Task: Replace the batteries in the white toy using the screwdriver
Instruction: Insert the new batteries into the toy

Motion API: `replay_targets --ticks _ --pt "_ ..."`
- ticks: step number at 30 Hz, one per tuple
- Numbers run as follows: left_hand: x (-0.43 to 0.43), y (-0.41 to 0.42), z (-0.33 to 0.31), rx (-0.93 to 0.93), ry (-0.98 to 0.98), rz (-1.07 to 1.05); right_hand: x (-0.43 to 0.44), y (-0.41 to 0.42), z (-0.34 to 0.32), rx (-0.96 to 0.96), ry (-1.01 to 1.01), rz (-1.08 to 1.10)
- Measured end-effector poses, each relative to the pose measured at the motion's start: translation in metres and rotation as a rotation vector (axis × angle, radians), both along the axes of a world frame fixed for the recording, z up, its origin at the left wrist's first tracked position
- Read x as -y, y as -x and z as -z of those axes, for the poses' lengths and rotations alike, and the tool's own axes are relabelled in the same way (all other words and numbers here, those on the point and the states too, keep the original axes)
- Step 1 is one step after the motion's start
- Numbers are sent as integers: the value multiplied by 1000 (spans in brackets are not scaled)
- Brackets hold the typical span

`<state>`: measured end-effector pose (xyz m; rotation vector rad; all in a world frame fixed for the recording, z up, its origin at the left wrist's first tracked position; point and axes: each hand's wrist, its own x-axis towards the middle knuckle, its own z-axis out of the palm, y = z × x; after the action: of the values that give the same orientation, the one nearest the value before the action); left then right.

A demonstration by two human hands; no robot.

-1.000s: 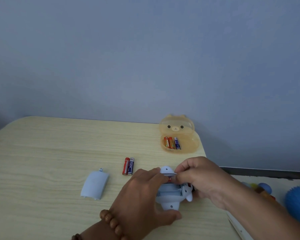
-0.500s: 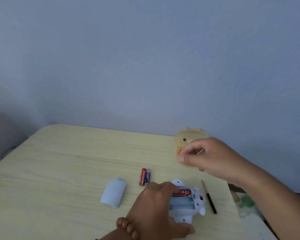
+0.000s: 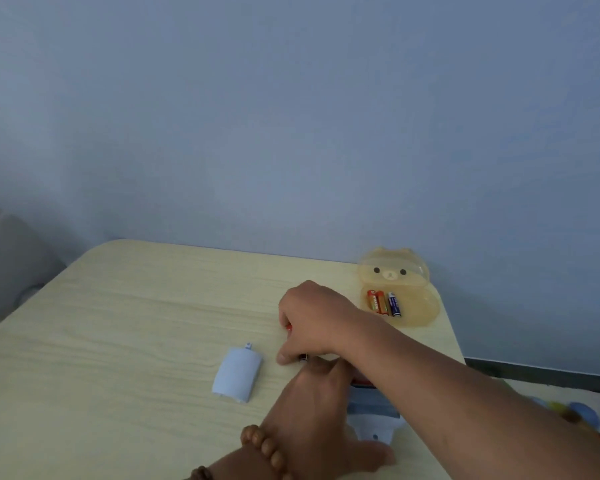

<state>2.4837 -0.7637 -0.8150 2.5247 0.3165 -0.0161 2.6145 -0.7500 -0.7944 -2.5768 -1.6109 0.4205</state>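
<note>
The right hand [image 3: 312, 320] curled down over the loose batteries [image 3: 302, 357] just beyond the white toy [image 3: 374, 414], fingers closed around them. The left hand [image 3: 312, 414] pressed flat on the toy. The battery cover [image 3: 237, 375] lay left of it.

A pale wood-grain table [image 3: 125, 323] stands against a plain blue-grey wall [image 3: 291, 116], with a grey rounded object [image 3: 11, 258] beyond its left edge and blurred colourful toys [image 3: 575, 412] at the lower right.
</note>
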Motion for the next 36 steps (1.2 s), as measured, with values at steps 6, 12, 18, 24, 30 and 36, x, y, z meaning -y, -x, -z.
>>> replay_targets --ticks 6,12,18,24,30,36 --pt "-5 -11 10 87 -8 58 12 -15 9 -176 -192 110" --pt "-10 -9 16 176 49 100 39 -25 -13 -498 -573 285" --pt "-11 -9 21 199 55 75 130 -20 -39 -562 -772 288" --pt "-9 -10 22 207 58 61 176 1 -11 -292 -720 68" --pt "-5 -11 19 228 117 26 167 9 4 -284 -784 2" --pt "-3 -10 22 224 118 35 167 7 9 -57 -680 -139"
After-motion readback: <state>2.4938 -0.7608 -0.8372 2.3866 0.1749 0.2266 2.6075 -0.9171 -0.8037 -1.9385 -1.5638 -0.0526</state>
